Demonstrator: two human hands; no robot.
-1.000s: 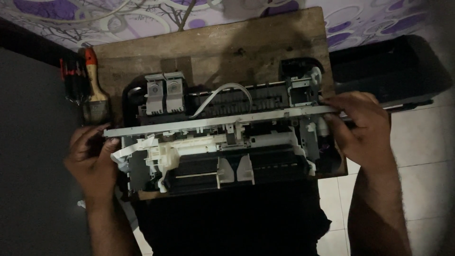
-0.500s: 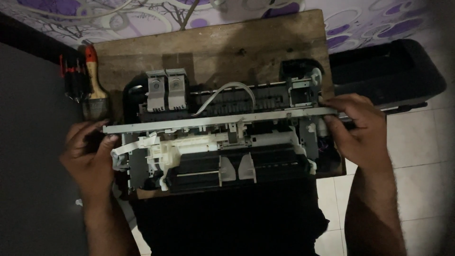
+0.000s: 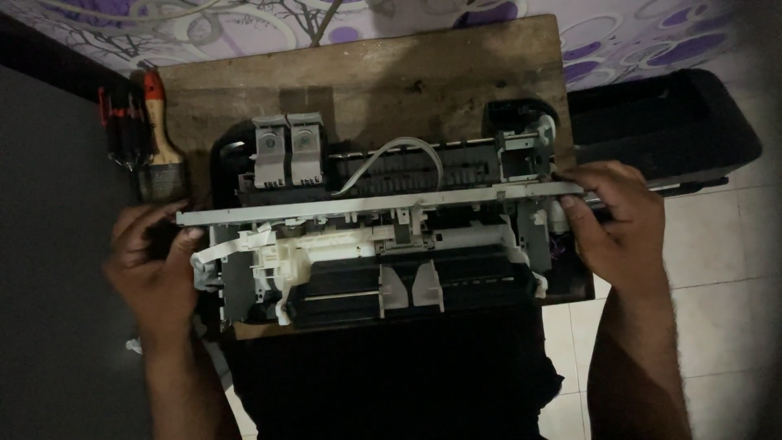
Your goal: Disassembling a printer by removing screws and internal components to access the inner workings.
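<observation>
— What's on the board (image 3: 366, 81) there?

— An opened printer (image 3: 383, 244), its cover off, sitting on a wooden board. You can see the grey and white guts: two cartridges (image 3: 287, 151) at the upper left, a pale flat cable (image 3: 391, 159) arching over the middle, black trays along the near edge.

— And the hands?

— Both are on a long grey rail (image 3: 375, 204) that runs across the printer from side to side. The left hand (image 3: 155, 261) grasps the rail's left end, thumb on top and fingers curled by the frame. The right hand (image 3: 615, 220) is clenched around the right end, fingers folded over it.

— Is the rail lifted?

— I can't tell from here; it lies level over the mechanism, close above the white parts.

— Anything else about?

— A paintbrush (image 3: 161, 147) with a reddish handle lies just left of the board, next to some red-handled tools (image 3: 120, 134). A black cover (image 3: 664, 126) sits to the right on the pale tiled floor (image 3: 717, 277). Behind the board there's a purple patterned cloth (image 3: 244, 28).
</observation>
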